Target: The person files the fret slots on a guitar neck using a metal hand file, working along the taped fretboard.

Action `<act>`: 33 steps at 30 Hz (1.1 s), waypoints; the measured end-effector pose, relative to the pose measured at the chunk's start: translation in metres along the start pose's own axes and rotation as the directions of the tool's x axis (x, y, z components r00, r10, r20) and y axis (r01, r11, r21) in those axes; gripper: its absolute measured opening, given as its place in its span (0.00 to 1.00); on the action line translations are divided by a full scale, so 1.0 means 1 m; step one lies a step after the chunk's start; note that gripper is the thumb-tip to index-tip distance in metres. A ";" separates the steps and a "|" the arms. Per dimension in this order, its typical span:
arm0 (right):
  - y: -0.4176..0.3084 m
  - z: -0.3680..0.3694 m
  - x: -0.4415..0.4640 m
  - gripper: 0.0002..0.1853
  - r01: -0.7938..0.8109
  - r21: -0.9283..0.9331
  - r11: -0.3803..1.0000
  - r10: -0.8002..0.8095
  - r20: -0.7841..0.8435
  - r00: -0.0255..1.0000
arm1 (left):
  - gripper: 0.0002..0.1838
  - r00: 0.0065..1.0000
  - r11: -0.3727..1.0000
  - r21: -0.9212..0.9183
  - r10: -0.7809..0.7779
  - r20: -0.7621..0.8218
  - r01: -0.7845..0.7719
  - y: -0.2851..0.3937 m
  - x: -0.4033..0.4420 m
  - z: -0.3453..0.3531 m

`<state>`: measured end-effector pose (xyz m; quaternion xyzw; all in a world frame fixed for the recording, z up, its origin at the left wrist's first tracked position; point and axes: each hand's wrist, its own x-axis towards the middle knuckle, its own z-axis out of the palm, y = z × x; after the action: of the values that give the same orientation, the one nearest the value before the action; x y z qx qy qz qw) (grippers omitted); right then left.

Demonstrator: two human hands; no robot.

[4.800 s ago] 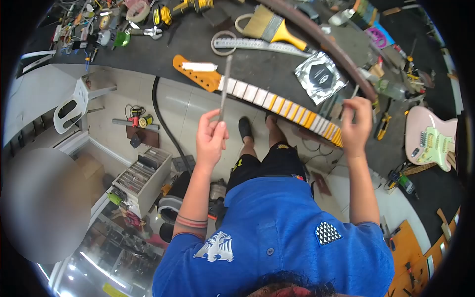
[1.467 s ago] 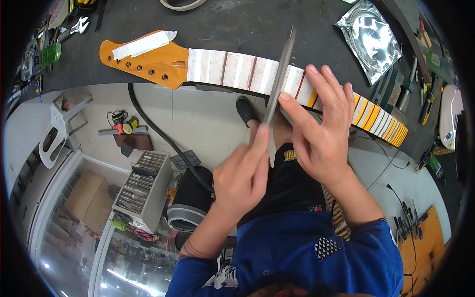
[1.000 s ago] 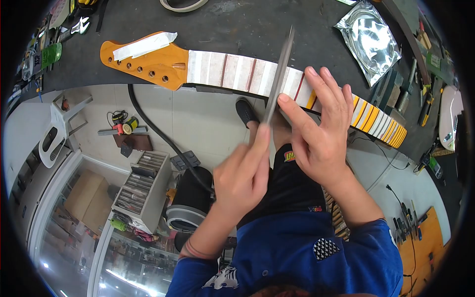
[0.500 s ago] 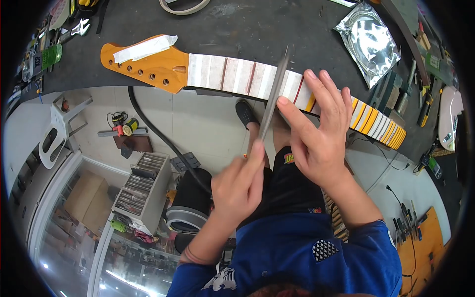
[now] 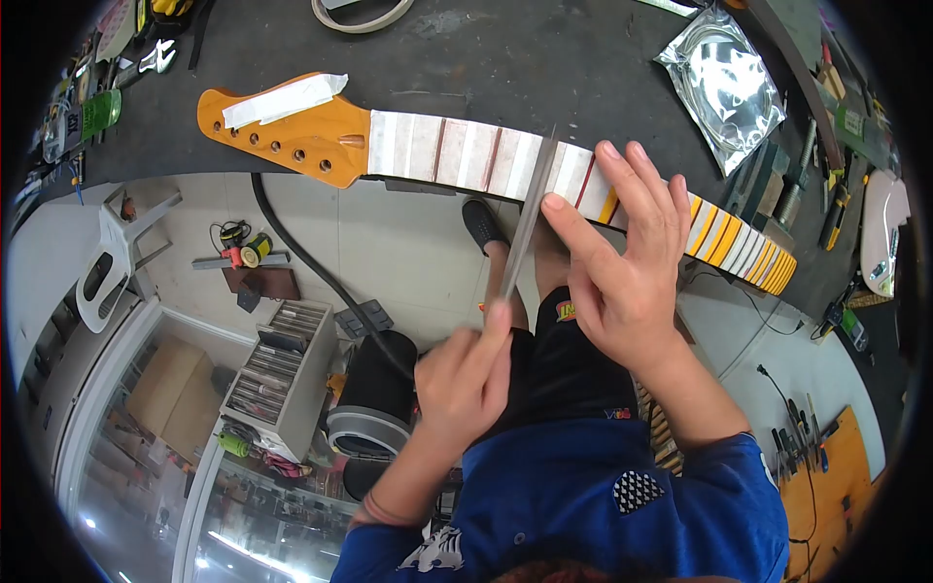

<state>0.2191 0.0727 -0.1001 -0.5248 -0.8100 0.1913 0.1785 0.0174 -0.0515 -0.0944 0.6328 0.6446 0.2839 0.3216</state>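
Observation:
A guitar neck (image 5: 466, 155) lies along the near edge of the dark workbench, its amber headstock at the left with a white tape strip (image 5: 285, 100) across it. White tape covers most of the fretboard, with reddish and yellow bands between. My left hand (image 5: 465, 379) is closed around the lower end of a narrow metal file (image 5: 530, 219), index finger stretched along it. The file lies crosswise over the fretboard; its handle end is hidden in my fist. My right hand (image 5: 630, 257) rests on the neck just right of the file, fingers spread, one fingertip beside the file.
A silver packet (image 5: 724, 87) with a coiled item lies at the bench's far right, near a metal vise-like block (image 5: 763, 185). A tape roll (image 5: 362, 15) sits at the back. Below stand a white stool (image 5: 107, 262), a rack of flat packets (image 5: 280, 369) and a black hose (image 5: 311, 277).
The file has slid back towards my body, its tip now lower over the fretboard. My left hand has moved slightly down with it; my right hand has stayed almost still.

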 end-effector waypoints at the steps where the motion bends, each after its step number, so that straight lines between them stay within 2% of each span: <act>1: 0.000 0.001 0.001 0.31 0.000 0.000 1.000 0.000 -0.005 1.000 | 0.33 1.000 1.000 0.006 -0.015 0.013 0.015 0.001 -0.013 -0.002; 3: 0.000 0.001 0.000 0.31 0.001 -0.001 1.000 -0.001 -0.007 1.000 | 0.33 0.998 0.999 0.015 -0.051 0.040 0.051 0.003 -0.029 -0.005; 9: -0.001 0.001 0.001 0.31 -0.014 -0.003 1.000 0.013 -0.001 1.000 | 0.34 0.997 0.999 -0.026 0.041 -0.071 -0.043 0.016 0.084 0.013; 12: 0.000 0.001 0.000 0.31 -0.002 -0.004 1.000 0.002 -0.003 1.000 | 0.34 0.999 1.000 0.011 0.028 -0.019 -0.028 0.008 0.048 0.005; 15: 0.000 -0.002 0.000 0.38 -0.003 0.004 1.000 0.003 0.032 0.999 | 0.34 1.000 1.000 0.006 -0.003 -0.001 0.003 -0.002 -0.013 -0.001; 17: 0.000 -0.003 -0.001 0.38 -0.003 0.008 1.000 0.003 0.029 1.000 | 0.34 1.000 1.000 -0.006 -0.027 -0.007 0.026 0.000 -0.026 -0.002; 21: -0.001 0.001 0.000 0.31 0.001 -0.002 1.000 -0.001 -0.011 1.000 | 0.33 0.999 1.000 -0.001 0.015 -0.028 -0.015 0.012 0.057 0.008; 23: 0.001 0.003 0.000 0.32 0.014 -0.012 1.000 -0.014 -0.025 1.000 | 0.33 0.997 0.999 -0.025 0.040 -0.067 -0.042 0.012 0.084 0.016; 26: 0.003 0.002 -0.001 0.32 0.024 -0.009 1.000 -0.025 -0.025 0.999 | 0.33 0.996 0.998 -0.011 0.055 -0.064 -0.056 0.002 0.043 0.013; 29: 0.005 0.004 -0.002 0.33 0.040 0.005 0.999 -0.040 -0.032 0.999 | 0.32 0.999 0.993 -0.112 0.020 -0.039 -0.025 -0.015 -0.021 0.008; 31: 0.006 0.003 -0.003 0.34 0.047 0.012 0.999 -0.047 -0.031 0.998 | 0.29 1.000 0.982 -0.189 0.020 -0.022 -0.023 -0.016 -0.024 0.002; 32: 0.007 0.002 -0.003 0.34 0.049 0.017 0.999 -0.049 -0.030 0.998 | 0.29 0.999 0.976 -0.215 -0.028 0.044 0.037 -0.019 -0.023 0.001; 33: 0.007 0.001 -0.003 0.35 0.052 0.024 0.998 -0.051 -0.029 0.998 | 0.30 1.000 0.967 -0.255 -0.014 -0.010 0.011 -0.012 0.003 0.004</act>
<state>0.2246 0.0723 -0.1049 -0.5042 -0.8182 0.1892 0.2013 0.0136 -0.0490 -0.1063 0.5806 0.6086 0.3662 0.3980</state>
